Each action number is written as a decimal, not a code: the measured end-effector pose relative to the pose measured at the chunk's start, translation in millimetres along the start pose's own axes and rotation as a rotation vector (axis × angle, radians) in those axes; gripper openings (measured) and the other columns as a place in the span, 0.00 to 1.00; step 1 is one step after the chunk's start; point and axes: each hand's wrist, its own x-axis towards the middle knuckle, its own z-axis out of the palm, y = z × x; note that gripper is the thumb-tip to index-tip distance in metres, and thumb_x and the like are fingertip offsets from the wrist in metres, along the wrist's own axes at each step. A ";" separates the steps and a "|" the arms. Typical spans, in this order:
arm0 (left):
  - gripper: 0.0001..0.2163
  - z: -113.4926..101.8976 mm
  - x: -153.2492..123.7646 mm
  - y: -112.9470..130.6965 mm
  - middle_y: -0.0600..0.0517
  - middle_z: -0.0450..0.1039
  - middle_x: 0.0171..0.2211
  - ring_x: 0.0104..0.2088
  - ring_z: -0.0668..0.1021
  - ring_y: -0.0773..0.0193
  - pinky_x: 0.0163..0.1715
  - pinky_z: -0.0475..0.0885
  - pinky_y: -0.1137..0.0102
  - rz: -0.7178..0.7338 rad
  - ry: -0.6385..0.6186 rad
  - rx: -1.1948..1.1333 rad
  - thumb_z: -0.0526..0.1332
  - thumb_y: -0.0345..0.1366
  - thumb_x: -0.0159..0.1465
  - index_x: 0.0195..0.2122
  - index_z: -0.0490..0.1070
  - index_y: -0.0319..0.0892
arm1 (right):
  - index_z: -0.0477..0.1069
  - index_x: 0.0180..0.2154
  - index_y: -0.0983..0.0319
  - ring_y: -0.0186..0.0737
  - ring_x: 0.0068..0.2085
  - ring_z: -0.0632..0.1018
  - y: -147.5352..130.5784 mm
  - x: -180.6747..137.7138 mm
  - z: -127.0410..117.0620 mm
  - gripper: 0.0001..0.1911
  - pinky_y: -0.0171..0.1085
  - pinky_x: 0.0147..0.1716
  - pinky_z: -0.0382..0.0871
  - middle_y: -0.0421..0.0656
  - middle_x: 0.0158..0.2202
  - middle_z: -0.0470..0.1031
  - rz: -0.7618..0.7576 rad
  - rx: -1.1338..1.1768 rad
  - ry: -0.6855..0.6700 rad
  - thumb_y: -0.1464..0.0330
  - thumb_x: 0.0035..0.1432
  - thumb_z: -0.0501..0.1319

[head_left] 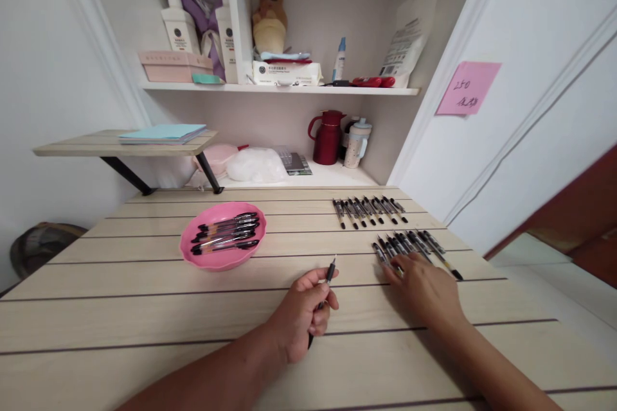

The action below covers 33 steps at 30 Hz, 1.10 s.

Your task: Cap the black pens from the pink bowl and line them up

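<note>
My left hand [303, 314] is closed around a black pen [328, 276] whose uncapped tip points up and away over the wooden table [144, 308]. My right hand [424, 289] rests on the near row of black pens [409, 245], its fingers curled onto the pens at the row's left end. A second row of pens [369, 210] lies farther back. A pink bowl [193, 249] to the left holds several capped black pens [226, 233].
A small raised wooden shelf [87, 146] with a blue booklet [161, 133] stands at the back left. Behind the table are a red jug [328, 138], a cup [357, 141] and a plastic bag [255, 166]. A pink note [466, 87] hangs on the right wall.
</note>
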 end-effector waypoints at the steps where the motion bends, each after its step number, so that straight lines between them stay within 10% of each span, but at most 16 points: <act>1: 0.17 0.0 0.1 0.0 0.57 0.63 0.23 0.14 0.53 0.80 0.14 0.42 0.78 0.003 0.002 0.000 0.60 0.36 0.53 0.44 0.64 0.43 | 0.71 0.28 0.59 0.40 0.27 0.73 -2.1 1.2 -0.9 0.20 0.36 0.23 0.55 0.44 0.32 0.72 -0.009 -0.018 0.000 0.55 0.55 0.47; 33: 0.16 0.2 -0.5 -0.5 0.57 0.63 0.23 0.14 0.53 0.80 0.14 0.42 0.78 0.007 0.007 0.017 0.58 0.35 0.55 0.45 0.64 0.43 | 0.69 0.31 0.63 0.46 0.31 0.75 -8.4 10.9 -0.8 0.22 0.40 0.27 0.62 0.49 0.33 0.71 0.061 -0.036 -0.019 0.54 0.55 0.45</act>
